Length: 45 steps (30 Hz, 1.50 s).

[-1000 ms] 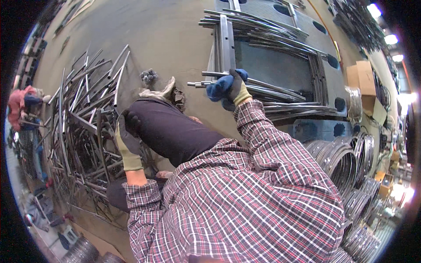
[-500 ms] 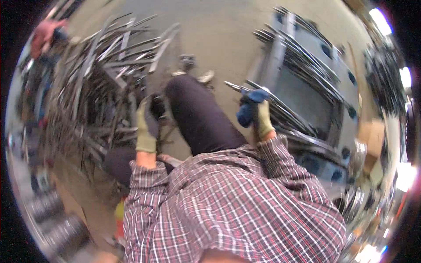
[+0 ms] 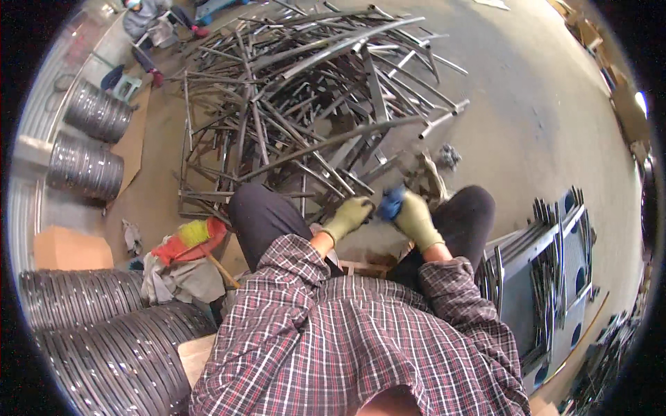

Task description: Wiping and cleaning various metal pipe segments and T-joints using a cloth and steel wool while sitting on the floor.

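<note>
My left hand (image 3: 349, 216), in a yellow-green glove with dark fingertips, is held in front of my lap with its fingers curled in. Whatever it may grip is hidden. Close by on the right, my right hand (image 3: 416, 218), gloved alike, is closed around a bunched blue cloth (image 3: 392, 202). A small gap separates the two hands. Just beyond them lies a large tangled pile of bare metal tube frames (image 3: 312, 97), some tube ends reaching close to my left hand. My knees are on either side of the hands.
At right stands a grey metal rack (image 3: 572, 260) with thin rods. Black ribbed coils (image 3: 132, 347) are stacked at left near a cardboard box (image 3: 73, 248) and a red-and-yellow cloth (image 3: 187, 241). Another person (image 3: 149, 24) sits at the far left.
My view has swung left, from between the pile and the rack to face the pile. The right hand, with the blue cloth, has left the rack's rods, and both hands have come together.
</note>
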Each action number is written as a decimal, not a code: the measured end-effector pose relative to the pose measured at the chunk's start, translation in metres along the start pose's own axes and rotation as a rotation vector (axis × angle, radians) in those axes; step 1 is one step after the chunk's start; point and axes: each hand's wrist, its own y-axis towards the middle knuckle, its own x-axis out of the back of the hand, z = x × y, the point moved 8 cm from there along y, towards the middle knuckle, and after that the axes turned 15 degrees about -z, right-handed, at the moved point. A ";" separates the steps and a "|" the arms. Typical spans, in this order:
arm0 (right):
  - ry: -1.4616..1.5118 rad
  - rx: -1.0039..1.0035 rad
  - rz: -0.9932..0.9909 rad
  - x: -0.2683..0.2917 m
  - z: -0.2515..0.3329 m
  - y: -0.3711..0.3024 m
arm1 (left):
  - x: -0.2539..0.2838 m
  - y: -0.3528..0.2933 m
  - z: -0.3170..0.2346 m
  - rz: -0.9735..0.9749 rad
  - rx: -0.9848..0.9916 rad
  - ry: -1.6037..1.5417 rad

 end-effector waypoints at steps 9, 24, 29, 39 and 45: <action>-0.274 0.031 0.786 -0.078 -0.007 -0.066 | -0.014 -0.031 -0.024 0.122 -0.244 0.588; -0.323 0.020 0.817 -0.083 0.002 -0.065 | -0.020 -0.027 -0.016 0.179 -0.219 0.688; -0.271 0.045 0.770 -0.094 0.000 -0.070 | -0.016 -0.031 -0.005 0.137 -0.226 0.681; -0.321 0.043 0.828 -0.104 -0.017 -0.078 | -0.016 -0.035 -0.020 0.208 -0.251 0.797; -0.347 0.033 0.876 -0.103 -0.006 -0.076 | -0.007 -0.037 -0.036 0.212 -0.235 0.854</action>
